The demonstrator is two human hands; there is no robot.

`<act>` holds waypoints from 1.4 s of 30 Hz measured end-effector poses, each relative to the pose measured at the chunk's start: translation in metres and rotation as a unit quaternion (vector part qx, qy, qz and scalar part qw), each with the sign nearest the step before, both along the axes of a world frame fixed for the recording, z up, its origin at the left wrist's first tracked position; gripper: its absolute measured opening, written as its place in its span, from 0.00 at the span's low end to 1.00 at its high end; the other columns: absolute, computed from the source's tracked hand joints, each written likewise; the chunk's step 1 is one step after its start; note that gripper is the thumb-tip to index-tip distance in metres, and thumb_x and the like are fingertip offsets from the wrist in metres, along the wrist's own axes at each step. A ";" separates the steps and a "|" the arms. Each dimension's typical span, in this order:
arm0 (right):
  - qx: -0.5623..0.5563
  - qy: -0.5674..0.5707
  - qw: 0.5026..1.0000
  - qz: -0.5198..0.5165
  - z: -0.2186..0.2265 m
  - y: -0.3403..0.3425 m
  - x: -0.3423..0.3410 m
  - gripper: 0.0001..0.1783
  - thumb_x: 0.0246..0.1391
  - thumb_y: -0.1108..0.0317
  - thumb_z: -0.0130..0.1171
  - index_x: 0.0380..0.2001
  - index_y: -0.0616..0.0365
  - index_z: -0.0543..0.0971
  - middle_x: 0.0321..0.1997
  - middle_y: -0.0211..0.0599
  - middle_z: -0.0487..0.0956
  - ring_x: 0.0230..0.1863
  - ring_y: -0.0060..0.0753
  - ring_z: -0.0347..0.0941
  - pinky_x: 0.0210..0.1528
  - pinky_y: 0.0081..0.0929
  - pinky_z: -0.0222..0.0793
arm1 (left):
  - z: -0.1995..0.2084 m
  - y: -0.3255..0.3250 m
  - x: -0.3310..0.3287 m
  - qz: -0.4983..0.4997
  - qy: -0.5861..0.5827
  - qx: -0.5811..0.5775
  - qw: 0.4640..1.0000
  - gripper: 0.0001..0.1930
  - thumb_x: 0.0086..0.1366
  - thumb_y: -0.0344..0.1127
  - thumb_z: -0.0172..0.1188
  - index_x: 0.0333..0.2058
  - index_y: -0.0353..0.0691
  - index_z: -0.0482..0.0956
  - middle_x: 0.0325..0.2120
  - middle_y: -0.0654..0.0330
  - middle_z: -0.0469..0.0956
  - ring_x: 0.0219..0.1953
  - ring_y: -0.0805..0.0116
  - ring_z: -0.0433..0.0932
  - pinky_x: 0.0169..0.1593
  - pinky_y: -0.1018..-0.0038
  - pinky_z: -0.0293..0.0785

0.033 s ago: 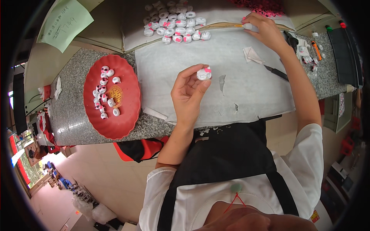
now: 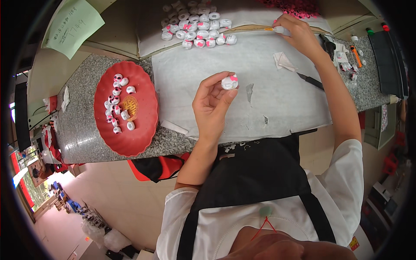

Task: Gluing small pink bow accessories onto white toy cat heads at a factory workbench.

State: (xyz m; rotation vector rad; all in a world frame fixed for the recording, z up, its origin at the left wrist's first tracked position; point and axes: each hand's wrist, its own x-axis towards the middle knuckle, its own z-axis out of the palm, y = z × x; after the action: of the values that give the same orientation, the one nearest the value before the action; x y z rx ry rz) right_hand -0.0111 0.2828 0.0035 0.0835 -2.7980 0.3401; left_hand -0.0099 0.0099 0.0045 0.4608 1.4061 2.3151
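Between the thumb and fingers of my left hand (image 2: 211, 104) is a small rounded white piece (image 2: 229, 82) with a pink patch on its top right, held up over the paper-covered worktop (image 2: 186, 73). My right hand (image 2: 300, 37) reaches to the far side, its fingers closed round a small whitish squeeze bottle (image 2: 284, 31). The bottle's thin orange-yellow tip points left, toward a crowd of similar white pieces (image 2: 203, 34), several bearing pink patches. Some bright pink small parts (image 2: 297, 8) lie heaped just beyond my right hand.
On the left stands a red scalloped plate (image 2: 147, 130) with several white pieces, some marked pink and black. A black pen-like tool (image 2: 311, 81) and a folded white tissue (image 2: 284, 62) lie right of centre. An orange cutter (image 2: 355, 56) rests farther right.
My right hand and the bottle have shifted very slightly, the tip a little to the right. My left hand keeps the white piece in nearly the same place.
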 end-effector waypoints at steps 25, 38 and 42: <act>-0.770 -0.019 0.637 -0.023 0.011 -0.152 0.058 0.05 0.38 0.77 0.55 0.21 0.62 0.70 0.24 0.35 0.68 0.19 0.19 0.61 0.20 0.15 0.56 | -0.007 0.002 0.004 0.050 0.181 -0.100 0.977 0.15 0.48 0.19 0.52 0.37 0.30 0.64 0.38 0.48 0.67 0.39 0.68 0.69 0.39 0.79 0.68; -0.739 0.000 0.674 -0.006 0.022 -0.153 0.062 0.13 0.33 0.76 0.59 0.27 0.63 0.69 0.21 0.32 0.66 0.19 0.18 0.61 0.18 0.14 0.57 | -0.004 -0.003 0.001 -0.057 0.033 0.060 0.996 0.13 0.47 0.19 0.53 0.34 0.32 0.67 0.38 0.48 0.67 0.42 0.65 0.67 0.44 0.74 0.65; -0.740 -0.058 0.669 0.021 0.024 -0.152 0.061 0.17 0.31 0.76 0.60 0.30 0.65 0.70 0.21 0.33 0.68 0.18 0.18 0.62 0.18 0.14 0.58 | -0.004 -0.004 0.000 -0.083 0.049 0.070 0.993 0.11 0.46 0.20 0.54 0.32 0.32 0.68 0.37 0.48 0.68 0.42 0.63 0.67 0.45 0.72 0.63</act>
State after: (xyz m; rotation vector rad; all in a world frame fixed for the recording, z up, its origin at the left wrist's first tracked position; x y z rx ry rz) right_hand 0.0502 0.1304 0.0271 -0.2569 -1.7335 2.4377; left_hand -0.0098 0.0059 0.0000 0.7133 1.2022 2.2904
